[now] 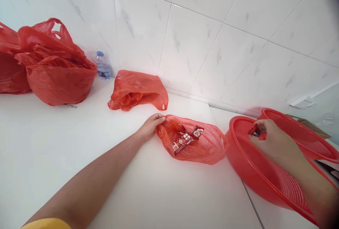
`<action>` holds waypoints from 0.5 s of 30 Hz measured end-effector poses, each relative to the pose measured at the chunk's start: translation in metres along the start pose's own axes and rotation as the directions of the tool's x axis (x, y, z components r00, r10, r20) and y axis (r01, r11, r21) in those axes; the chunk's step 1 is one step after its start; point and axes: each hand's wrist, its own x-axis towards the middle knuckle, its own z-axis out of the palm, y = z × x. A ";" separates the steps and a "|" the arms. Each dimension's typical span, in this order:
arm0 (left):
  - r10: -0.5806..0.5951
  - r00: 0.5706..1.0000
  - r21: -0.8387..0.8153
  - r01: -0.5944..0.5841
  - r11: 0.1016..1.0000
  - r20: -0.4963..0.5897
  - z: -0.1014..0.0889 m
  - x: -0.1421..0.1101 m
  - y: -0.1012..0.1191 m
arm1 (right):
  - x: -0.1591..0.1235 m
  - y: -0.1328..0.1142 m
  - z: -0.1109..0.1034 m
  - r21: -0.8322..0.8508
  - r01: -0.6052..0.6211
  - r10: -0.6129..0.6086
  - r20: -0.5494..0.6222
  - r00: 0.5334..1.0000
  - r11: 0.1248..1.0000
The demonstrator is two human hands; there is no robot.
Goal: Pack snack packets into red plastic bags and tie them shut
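My left hand point(153, 125) pinches the left rim of a red plastic bag point(209, 149), which lies with its mouth spread on the white table. Inside the bag are several small dark red wrapped snack packets point(182, 143) with white printing. Over the near red plastic basket point(239, 172), my right hand point(266, 133) has its fingers closed on a small dark red packet point(256, 130). The fingers partly cover this packet. The forearm hides part of the basket's inside.
A second red basket point(291, 119) stands behind the first. A folded red bag point(137, 84) lies by the tiled wall. Bulging red bags point(60, 80) and a water bottle point(102, 67) stand at the left. A cardboard box point(308, 124) is at the right.
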 end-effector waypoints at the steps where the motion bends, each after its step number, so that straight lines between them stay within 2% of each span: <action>1: 0.001 1.000 -0.001 -0.001 1.000 0.004 0.000 0.000 0.000 | -0.006 -0.016 -0.003 0.018 0.037 -0.037 0.006 0.999 0.999; 5: 0.000 1.000 0.003 0.000 1.000 0.006 -0.001 -0.001 0.000 | -0.026 -0.072 0.008 0.141 0.195 -0.204 0.052 0.978 0.971; 8: -0.002 1.000 0.010 0.002 1.000 0.005 -0.001 -0.001 0.001 | -0.031 -0.091 0.024 0.183 0.298 -0.317 0.084 0.945 0.937; 11: -0.004 1.000 0.018 0.004 1.000 0.006 -0.001 -0.001 0.001 | -0.030 -0.089 0.029 0.160 0.372 -0.391 0.116 0.913 0.915; 15: -0.011 1.000 0.008 0.011 1.000 0.011 -0.001 0.000 0.000 | -0.037 -0.056 0.028 0.066 0.313 -0.318 0.113 0.941 0.948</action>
